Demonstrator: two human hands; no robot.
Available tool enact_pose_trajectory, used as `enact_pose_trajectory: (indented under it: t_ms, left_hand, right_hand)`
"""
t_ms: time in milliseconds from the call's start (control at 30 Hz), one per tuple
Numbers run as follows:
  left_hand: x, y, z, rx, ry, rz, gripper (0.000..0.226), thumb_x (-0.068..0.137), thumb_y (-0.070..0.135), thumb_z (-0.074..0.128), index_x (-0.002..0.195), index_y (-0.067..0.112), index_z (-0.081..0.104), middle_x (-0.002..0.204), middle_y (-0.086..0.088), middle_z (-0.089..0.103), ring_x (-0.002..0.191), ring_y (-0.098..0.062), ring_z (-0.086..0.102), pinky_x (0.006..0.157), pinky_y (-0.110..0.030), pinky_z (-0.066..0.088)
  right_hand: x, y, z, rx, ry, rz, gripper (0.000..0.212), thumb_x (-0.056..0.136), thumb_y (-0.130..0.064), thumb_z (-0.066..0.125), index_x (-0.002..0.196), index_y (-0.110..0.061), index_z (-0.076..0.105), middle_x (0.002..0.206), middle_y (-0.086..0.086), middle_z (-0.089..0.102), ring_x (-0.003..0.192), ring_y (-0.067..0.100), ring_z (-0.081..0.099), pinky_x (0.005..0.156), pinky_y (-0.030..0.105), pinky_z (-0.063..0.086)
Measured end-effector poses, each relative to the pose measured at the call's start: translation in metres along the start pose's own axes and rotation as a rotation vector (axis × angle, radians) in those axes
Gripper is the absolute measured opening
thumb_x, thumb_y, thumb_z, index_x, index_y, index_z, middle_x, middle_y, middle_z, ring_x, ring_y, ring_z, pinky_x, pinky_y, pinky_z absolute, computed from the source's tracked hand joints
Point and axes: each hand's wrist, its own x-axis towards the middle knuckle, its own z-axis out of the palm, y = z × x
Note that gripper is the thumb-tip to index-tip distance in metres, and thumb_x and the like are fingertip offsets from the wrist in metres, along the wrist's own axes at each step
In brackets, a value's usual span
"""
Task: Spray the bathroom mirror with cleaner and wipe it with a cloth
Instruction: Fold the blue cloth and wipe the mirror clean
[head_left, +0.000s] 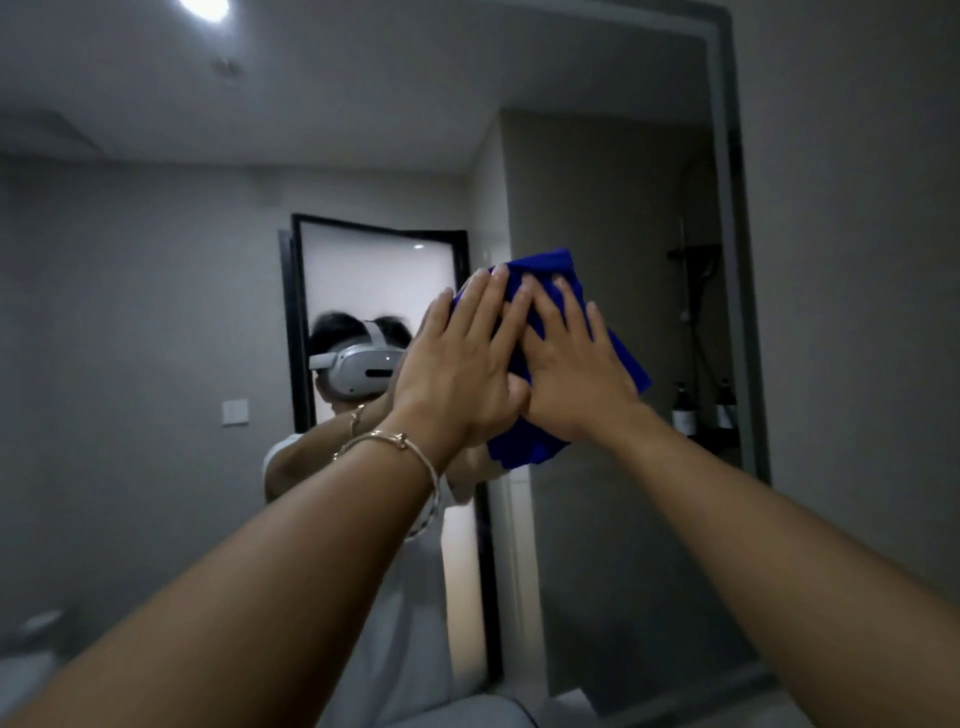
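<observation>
Head view: both arms raised toward the mirror, palms flat against a blue cloth spread on the glass. Left hand pressed on the cloth's left part, fingers straight and close together, pointing up and slightly right. Right hand pressed on the cloth's middle, fingers splayed, thumb side touching the left hand's edge. Hands side by side and in contact, neither curled into a grip; cloth pinned between palms and glass rather than pinched. Cloth rumpled, one corner poking above the fingertips, another hanging below the right wrist, a third jutting out to the right of the right hand. A thin metal bangle around the left wrist, below and left of the cloth.

Reflected in the mirror, left of the cloth: a person in a white headset and a pale top, a dark-framed doorway behind, a wall switch plate further left. Right of the cloth, still in the reflection: a dark shower fitting and, below it, two dark bottles with pale labels standing on a shelf; contents not discernible. Mirror frame running down the right side, well right of the cloth. No spray bottle in view.
</observation>
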Motion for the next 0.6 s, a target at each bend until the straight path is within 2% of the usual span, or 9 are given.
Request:
enact_pose_trajectory:
  t_ms: [167, 333, 400, 467, 533, 600]
  left_hand:
    - [-0.003, 0.005, 0.006, 0.015, 0.026, -0.017, 0.071, 0.083, 0.04, 0.007, 0.145, 0.013, -0.015, 0.156, -0.011, -0.014, 0.144, -0.023, -0.013, 0.114, -0.042, -0.007]
    - [-0.016, 0.002, 0.009, -0.037, 0.031, 0.054, 0.068, 0.088, 0.038, 0.012, 0.148, 0.011, -0.005, 0.157, -0.011, -0.009, 0.144, -0.024, -0.009, 0.115, -0.043, -0.005]
    - [-0.027, 0.004, 0.017, -0.031, 0.051, 0.083, 0.069, 0.085, 0.039, 0.006, 0.146, 0.01, -0.006, 0.157, -0.012, -0.006, 0.145, -0.025, -0.006, 0.115, -0.043, -0.003]
    - [-0.041, 0.009, 0.028, -0.04, 0.067, 0.101, 0.066, 0.085, 0.039, 0.003, 0.143, 0.01, -0.008, 0.155, -0.011, -0.008, 0.145, -0.026, -0.004, 0.114, -0.043, -0.005]
    - [-0.055, 0.016, 0.038, -0.048, 0.098, 0.114, 0.063, 0.088, 0.038, 0.008, 0.143, 0.009, 0.0, 0.152, -0.011, -0.004, 0.144, -0.027, 0.003, 0.114, -0.042, -0.002]
    - [-0.066, 0.017, 0.047, -0.044, 0.121, 0.145, 0.061, 0.091, 0.038, 0.013, 0.143, 0.008, 0.01, 0.151, -0.013, 0.004, 0.143, -0.027, 0.012, 0.114, -0.043, 0.004]
  right_hand:
    - [-0.003, -0.003, 0.007, 0.038, 0.022, 0.072, 0.081, 0.093, -0.054, 0.032, 0.14, -0.029, -0.03, 0.154, -0.003, -0.03, 0.14, 0.022, -0.029, 0.116, 0.047, -0.012]
    - [-0.018, -0.017, 0.017, 0.103, 0.018, 0.151, 0.079, 0.094, -0.054, 0.03, 0.131, -0.03, -0.035, 0.153, -0.001, -0.032, 0.14, 0.023, -0.028, 0.114, 0.046, -0.013]
    - [-0.031, -0.024, 0.027, 0.124, 0.02, 0.172, 0.077, 0.092, -0.057, 0.023, 0.131, -0.028, -0.037, 0.15, -0.001, -0.034, 0.14, 0.023, -0.028, 0.113, 0.045, -0.013]
    - [-0.046, -0.028, 0.037, 0.12, 0.011, 0.171, 0.077, 0.083, -0.064, 0.008, 0.13, -0.029, -0.043, 0.145, -0.002, -0.038, 0.139, 0.023, -0.029, 0.112, 0.044, -0.015]
    - [-0.061, -0.03, 0.047, 0.117, -0.005, 0.168, 0.074, 0.078, -0.063, -0.001, 0.126, -0.033, -0.049, 0.144, -0.003, -0.04, 0.138, 0.023, -0.03, 0.112, 0.044, -0.014]
    - [-0.072, -0.032, 0.057, 0.138, -0.004, 0.169, 0.069, 0.08, -0.056, 0.001, 0.126, -0.038, -0.047, 0.145, -0.004, -0.039, 0.138, 0.021, -0.031, 0.114, 0.045, -0.013]
